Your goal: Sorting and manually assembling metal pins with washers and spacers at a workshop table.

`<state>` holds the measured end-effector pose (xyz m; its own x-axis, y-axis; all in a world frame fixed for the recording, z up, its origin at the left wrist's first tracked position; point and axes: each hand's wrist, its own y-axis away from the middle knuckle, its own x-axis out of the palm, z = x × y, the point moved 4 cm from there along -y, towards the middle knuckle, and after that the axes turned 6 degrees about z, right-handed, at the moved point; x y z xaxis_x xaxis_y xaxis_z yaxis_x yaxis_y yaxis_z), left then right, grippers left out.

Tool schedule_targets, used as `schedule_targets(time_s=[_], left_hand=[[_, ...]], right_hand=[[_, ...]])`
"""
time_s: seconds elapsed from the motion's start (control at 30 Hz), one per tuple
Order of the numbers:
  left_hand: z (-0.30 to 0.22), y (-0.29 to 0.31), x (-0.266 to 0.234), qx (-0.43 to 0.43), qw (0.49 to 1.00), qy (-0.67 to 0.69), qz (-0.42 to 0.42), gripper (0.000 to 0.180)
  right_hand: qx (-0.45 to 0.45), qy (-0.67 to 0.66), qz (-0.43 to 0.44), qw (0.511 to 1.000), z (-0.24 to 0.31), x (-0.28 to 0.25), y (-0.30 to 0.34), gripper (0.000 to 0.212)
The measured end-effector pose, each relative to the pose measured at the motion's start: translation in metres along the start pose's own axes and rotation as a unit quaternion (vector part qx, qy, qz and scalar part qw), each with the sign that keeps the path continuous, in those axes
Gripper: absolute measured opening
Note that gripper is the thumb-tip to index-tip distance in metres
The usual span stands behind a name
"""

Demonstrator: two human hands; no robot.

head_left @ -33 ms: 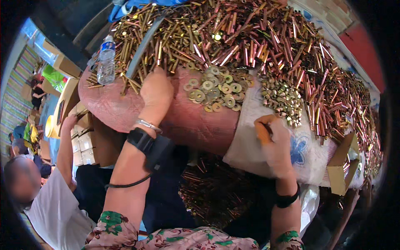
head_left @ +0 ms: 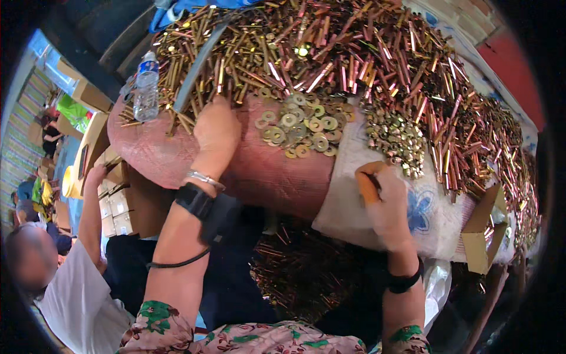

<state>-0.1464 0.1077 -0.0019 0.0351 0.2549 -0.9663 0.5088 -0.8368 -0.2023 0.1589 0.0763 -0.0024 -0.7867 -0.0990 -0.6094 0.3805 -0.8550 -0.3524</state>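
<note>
My left hand [head_left: 217, 133] is closed, fingers pointing into the near edge of a heap of long brass-coloured bolts [head_left: 265, 71]. One bolt stands just past its fingertips; whether they grip it is hidden. Right of that hand, flat washers [head_left: 300, 124] lie in a loose pile on a pink woven sack [head_left: 277, 183]. My right hand [head_left: 389, 206], with an orange cover on a finger, is curled above a white sack cloth [head_left: 348, 200], and what it may hold does not show. Small metal nuts or sleeves [head_left: 398, 141] are heaped just beyond it.
A plastic water bottle [head_left: 146, 88] stands at the left by a grey metal strip [head_left: 200, 62]. An open cardboard box [head_left: 483, 236] sits at the right edge. On the left, another person [head_left: 82, 289] reaches toward stacked cartons [head_left: 121, 206]. More bolts [head_left: 306, 271] lie below.
The whole view has shifted slightly, so things appear a little farther left. Both hands keep nearly the same pose and place over the sacks.
</note>
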Motion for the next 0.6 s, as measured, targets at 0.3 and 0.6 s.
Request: schedule_targets(time_s=[0.3,0.6], left_hand=[[-0.001,0.047,-0.047,0.054,0.995,0.077,-0.034,0.017],[-0.015,0.035,-0.013,0.044,0.916,0.397,-0.033,0.013]], right_hand=[[0.06,-0.003,-0.043,0.997,-0.017,-0.018,0.0,0.008],[0.067,0.119,-0.141,0.98,-0.043,-0.035,-0.003,0.012]])
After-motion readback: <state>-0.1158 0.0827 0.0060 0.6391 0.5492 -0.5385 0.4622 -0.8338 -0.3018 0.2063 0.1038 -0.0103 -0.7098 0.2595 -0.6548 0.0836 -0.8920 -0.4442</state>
